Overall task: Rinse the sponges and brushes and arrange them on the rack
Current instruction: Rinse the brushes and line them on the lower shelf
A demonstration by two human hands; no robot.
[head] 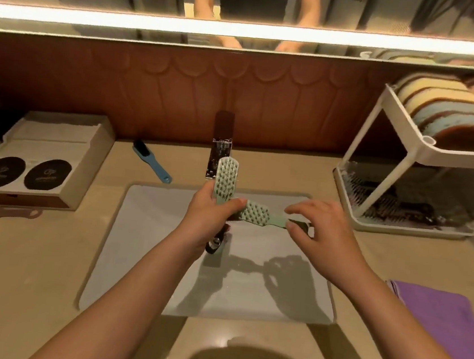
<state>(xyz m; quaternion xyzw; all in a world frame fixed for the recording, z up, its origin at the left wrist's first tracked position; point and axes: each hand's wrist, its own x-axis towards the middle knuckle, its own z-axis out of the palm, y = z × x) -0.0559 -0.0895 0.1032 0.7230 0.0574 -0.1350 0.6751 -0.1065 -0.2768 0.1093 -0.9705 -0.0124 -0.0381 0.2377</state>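
My left hand (211,214) grips two pale green brushes over the sink (147,257). One green brush (226,178) stands upright with its bristles towards me. The other green brush (255,214) points to the right, and its handle end reaches my right hand (324,233). That hand hovers with its fingers spread, thumb and forefinger just beside the handle tip, not clearly touching it. A dark object (214,243) hangs below my left hand. The white two-tier rack (394,132) stands at the right, with several sponges (455,115) on top and dark brushes (398,205) below.
A dark faucet (220,151) rises behind the sink. A blue brush (152,161) lies on the counter left of it, and a pink brush (4,213) at the far left. A box with two black lids (24,167) sits at the left, a purple cloth (450,321) at the right.
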